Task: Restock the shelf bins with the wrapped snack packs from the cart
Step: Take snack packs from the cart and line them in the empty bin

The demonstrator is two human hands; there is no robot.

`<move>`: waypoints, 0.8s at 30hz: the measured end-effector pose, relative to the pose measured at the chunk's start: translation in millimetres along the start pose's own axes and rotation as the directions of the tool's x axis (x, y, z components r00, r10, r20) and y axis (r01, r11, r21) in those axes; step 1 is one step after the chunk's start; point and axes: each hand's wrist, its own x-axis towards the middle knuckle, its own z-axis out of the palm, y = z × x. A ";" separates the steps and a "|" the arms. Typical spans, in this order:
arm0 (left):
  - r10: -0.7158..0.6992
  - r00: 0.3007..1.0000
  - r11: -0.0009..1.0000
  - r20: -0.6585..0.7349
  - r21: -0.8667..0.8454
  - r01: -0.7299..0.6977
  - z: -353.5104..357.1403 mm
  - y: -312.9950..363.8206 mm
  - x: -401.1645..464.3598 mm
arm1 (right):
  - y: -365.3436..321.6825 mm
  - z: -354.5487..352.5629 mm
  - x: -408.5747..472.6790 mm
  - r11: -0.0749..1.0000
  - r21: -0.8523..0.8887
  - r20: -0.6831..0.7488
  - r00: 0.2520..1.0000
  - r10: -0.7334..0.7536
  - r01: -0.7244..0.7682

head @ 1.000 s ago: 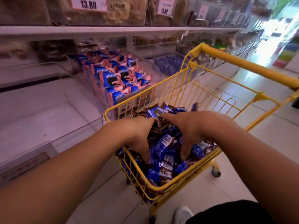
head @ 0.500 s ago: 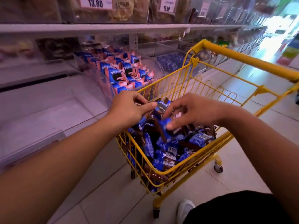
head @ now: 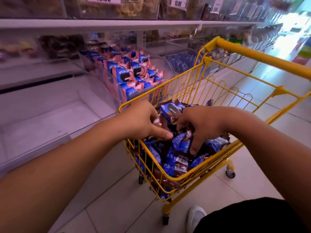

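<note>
Both forearms reach forward and down into the yellow cart point(head: 168, 183). Left hand point(head: 141, 121) sits palm-down over the near-left part of the load, thumb stretched toward the right hand, fingers curled down into the wrapped snack packs point(head: 176, 158); whether it grips one, cannot tell, as the fingertips are hidden. Right hand point(head: 203, 125) is palm-down just beside it, fingers spread and bent, tips pressed among the blue-and-brown packs; grasp likewise cannot be told. One pack point(head: 171, 110) pokes up just beyond and between the two hands.

Packs fill the cart basket, piled under and around both hands. Left of the cart, touching or nearly touching its rim, a clear shelf bin point(head: 107, 76) holds blue-and-pink packs point(head: 127, 74). Nearer bin point(head: 42, 118) on the left shows a bare floor.
</note>
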 end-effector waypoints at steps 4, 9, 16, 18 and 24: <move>0.072 0.994 0.993 -0.084 0.098 -0.064 3.1 3.5 0.4 | 18.5 3.2 -16.9 0.919 0.377 -0.106 0.991 -0.080 0.114; -0.298 0.942 0.715 -0.154 -0.689 0.114 0.8 11.0 4.9 | 31.7 2.7 -24.1 0.637 0.727 -0.443 0.884 0.151 0.256; -0.248 0.938 -0.028 0.240 -0.970 0.241 -12.3 23.4 2.4 | 14.4 5.4 -23.5 0.829 0.258 -0.877 0.481 -0.015 0.496; -0.180 0.951 -0.003 0.252 -0.967 0.255 -13.0 24.6 1.7 | 7.9 6.9 -18.1 0.851 0.056 -0.893 0.407 -0.191 0.522; -0.173 0.967 0.088 0.185 -0.975 0.202 -14.2 18.9 -2.2 | 13.7 3.7 -18.1 0.787 0.102 -0.850 0.465 -0.249 0.609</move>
